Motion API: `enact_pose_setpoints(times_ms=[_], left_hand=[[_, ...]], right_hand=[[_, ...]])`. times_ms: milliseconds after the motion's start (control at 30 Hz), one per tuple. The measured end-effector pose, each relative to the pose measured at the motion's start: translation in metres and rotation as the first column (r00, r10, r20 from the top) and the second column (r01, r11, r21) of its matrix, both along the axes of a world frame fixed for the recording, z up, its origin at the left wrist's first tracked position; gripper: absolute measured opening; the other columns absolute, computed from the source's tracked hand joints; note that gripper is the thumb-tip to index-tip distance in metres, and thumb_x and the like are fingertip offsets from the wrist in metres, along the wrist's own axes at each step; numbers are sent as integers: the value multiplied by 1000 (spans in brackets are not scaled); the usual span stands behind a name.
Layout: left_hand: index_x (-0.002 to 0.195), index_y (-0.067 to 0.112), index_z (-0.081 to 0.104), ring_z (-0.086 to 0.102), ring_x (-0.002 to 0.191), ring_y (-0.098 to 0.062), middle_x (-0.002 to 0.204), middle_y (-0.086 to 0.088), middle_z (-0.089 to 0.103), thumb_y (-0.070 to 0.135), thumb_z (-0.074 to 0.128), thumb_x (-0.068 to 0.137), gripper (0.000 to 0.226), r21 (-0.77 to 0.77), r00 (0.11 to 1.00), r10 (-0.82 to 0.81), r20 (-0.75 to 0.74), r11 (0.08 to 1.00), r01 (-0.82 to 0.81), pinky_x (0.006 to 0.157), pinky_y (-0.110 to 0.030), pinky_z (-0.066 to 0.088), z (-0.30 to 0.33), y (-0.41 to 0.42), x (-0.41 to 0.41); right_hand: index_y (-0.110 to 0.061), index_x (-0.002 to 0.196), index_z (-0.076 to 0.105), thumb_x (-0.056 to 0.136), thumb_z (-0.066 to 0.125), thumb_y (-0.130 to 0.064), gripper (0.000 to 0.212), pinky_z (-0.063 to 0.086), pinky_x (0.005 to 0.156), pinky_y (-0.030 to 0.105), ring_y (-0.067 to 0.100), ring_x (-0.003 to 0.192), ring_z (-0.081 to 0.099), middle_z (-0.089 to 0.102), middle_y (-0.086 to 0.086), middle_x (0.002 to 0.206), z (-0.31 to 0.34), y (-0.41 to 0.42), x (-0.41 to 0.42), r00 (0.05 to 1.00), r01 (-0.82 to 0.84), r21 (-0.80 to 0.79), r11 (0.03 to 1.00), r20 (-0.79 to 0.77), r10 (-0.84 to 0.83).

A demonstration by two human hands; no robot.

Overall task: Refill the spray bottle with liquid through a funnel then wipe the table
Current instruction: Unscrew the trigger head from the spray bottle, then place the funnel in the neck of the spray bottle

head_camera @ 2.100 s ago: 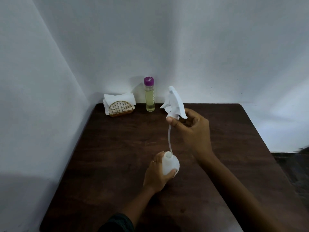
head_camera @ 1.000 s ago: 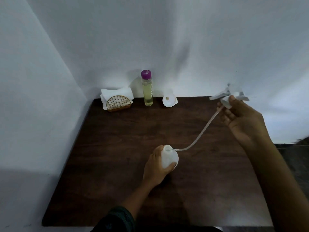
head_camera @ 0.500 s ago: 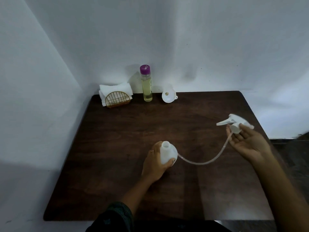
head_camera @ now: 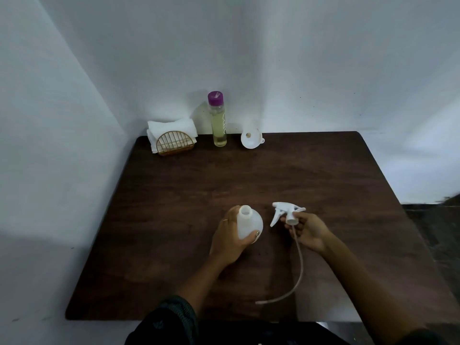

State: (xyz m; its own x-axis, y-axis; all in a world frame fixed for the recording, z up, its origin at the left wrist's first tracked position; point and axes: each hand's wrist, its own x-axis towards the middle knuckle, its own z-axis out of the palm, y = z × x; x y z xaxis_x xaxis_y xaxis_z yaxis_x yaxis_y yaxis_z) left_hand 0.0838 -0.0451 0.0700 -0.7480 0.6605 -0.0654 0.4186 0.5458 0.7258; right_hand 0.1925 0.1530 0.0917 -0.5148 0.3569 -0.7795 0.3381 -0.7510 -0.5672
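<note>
The light is dim, and both forearms run off the bottom edge, so the sleeves are barely readable. At the far left of the dark wood-grain table (head_camera: 174, 200), a gold wire holder (head_camera: 174, 145) shaped like a half-circle keeps a stack of soft white napkins (head_camera: 171, 127). Beside it stands a slim clear bottle (head_camera: 219, 122) of pale yellow liquid with a purple cap; its label is too blurred to read. Just right of that, a small white plastic funnel (head_camera: 252, 138) lies tipped on its side. Nearer, the left hand (head_camera: 230, 241) wraps the round, translucent white spray bottle (head_camera: 249, 224), upright with its neck open; the bottle's base is hidden by the fingers. The right hand (head_camera: 310, 231) pinches the white trigger sprayer head (head_camera: 286, 212) by its collar, and its thin curved dip tube (head_camera: 297, 272) trails over the table.
</note>
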Motion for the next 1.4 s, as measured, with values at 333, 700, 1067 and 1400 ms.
enact_pose_setpoints(times_ms=[333, 700, 1067, 1400], left_hand=[[143, 28, 25, 46, 121, -16, 141, 7, 41, 53, 68, 77, 82, -49, 1000, -1, -4, 999, 1, 97, -34, 43, 0, 0, -1], [144, 28, 25, 44, 120, -13, 142, 9, 38, 53, 68, 78, 83, -43, 1000, 8, -3, 999, -8, 89, -23, 36, 3, -1, 2], [147, 37, 18, 32, 132, -9, 152, 13, 25, 70, 64, 67, 99, 22, 988, 11, 153, 1000, -14, 109, -38, 35, 5, -9, -4], [105, 31, 60, 55, 109, -12, 116, 4, 61, 23, 43, 100, 19, 171, 842, 373, 388, 869, -464, 88, -26, 42, 12, 5, -56]], right_hand=[[-4, 113, 54, 93, 44, -13, 24, 38, 56, 26, 19, 65, 51, 58, 12, 79, -20, -23, -30, 991, -44, 138, 989, 130, 26], [-2, 97, 63, 81, 55, -7, 19, 39, 59, 33, 19, 70, 49, 57, 12, 81, -28, -33, -36, 979, -114, 417, 902, 201, 31], [-26, 92, 64, 66, 58, -29, 26, 50, 90, 50, 32, 102, 55, 60, 10, 111, -33, -31, -36, 953, -122, 508, 853, 301, -43], [-18, 97, 59, 88, 48, -4, 20, 49, 88, 49, 26, 95, 57, 53, 9, 112, -10, -10, -60, 949, -17, 774, 633, 212, -233]])
